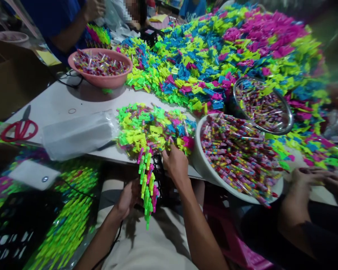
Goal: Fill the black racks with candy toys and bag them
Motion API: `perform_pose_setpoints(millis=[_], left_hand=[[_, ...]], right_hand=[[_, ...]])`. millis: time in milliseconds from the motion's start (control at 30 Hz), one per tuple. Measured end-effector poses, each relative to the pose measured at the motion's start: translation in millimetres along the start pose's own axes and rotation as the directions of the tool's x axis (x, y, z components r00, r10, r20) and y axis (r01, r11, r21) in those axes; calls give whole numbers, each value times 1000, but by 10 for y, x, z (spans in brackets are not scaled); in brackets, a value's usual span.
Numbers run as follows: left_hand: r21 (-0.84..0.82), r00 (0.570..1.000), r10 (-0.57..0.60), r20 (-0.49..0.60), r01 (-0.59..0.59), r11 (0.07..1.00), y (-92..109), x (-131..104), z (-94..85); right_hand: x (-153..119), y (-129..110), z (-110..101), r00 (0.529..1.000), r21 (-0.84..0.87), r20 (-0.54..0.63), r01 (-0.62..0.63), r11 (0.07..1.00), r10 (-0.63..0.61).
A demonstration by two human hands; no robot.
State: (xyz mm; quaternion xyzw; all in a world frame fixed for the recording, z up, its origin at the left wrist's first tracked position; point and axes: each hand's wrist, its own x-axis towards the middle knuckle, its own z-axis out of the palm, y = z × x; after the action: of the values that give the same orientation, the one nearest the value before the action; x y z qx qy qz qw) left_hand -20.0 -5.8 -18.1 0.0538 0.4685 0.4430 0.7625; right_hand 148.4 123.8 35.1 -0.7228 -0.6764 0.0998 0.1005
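My left hand (129, 198) is low over my lap, its fingers curled in beside a stack of green, yellow and pink plastic pieces (148, 183); what they grip is hidden. These pieces lie in rows against a black basket (157, 167) at the table edge. My right hand (176, 163) is closed at the near side of a small heap (149, 125) of bright plastic pieces and wrapped candy tubes. Thumb and forefinger come together there, but whatever is between them cannot be made out.
A white tub (198, 150) of candy tubes stands right, with a metal bowl (288, 122) behind it. Further back are a large heap (202, 63) of plastic pieces and a pink bowl (101, 80). Scissors (22, 129) and a plastic bag (79, 133) lie left. Co-workers' hands (307, 180) show right.
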Motion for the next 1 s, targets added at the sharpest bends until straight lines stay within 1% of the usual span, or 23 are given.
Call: perform_pose_setpoints(millis=[133,200,300,400,467,533,633,667,767,833,867,933,1000], left_hand=[[50,999,35,33,-36,998,6,20,2],[57,998,58,22,-59,997,17,30,20],[60,996,91,-1,-91,994,35,43,45],[65,995,100,-16,-99,993,41,55,55],[65,995,98,-14,-96,993,37,63,55],[62,995,96,8,-96,993,34,68,56],[65,994,99,42,-101,993,37,69,59],[68,993,104,49,-107,992,40,67,59],[68,991,114,65,-118,991,45,61,53],[59,992,100,75,-104,993,36,64,35],[50,993,89,80,-93,994,27,70,20],[21,995,69,75,-71,997,4,88,-17],[-24,998,51,40,-50,998,-20,105,-59]], right_hand=[[55,19,53,998,215,-44,-34,976,45],[23,50,18,998,262,-48,-33,964,47],[-172,151,-97,996,306,-77,-23,952,49],[-482,331,-203,994,358,-97,-3,934,40],[-670,465,-226,998,390,-49,-16,921,38],[-793,568,-202,997,429,69,-47,902,19],[-840,609,-107,970,489,241,-92,867,-33],[-827,594,-73,964,506,265,-105,856,-39],[-763,529,-4,964,531,263,-119,839,-29],[-743,526,10,959,559,282,-135,818,-34],[-747,547,10,950,589,309,-150,794,-49],[-791,629,-2,923,671,372,-189,717,-104],[-880,728,-28,904,726,400,-210,655,-154]])
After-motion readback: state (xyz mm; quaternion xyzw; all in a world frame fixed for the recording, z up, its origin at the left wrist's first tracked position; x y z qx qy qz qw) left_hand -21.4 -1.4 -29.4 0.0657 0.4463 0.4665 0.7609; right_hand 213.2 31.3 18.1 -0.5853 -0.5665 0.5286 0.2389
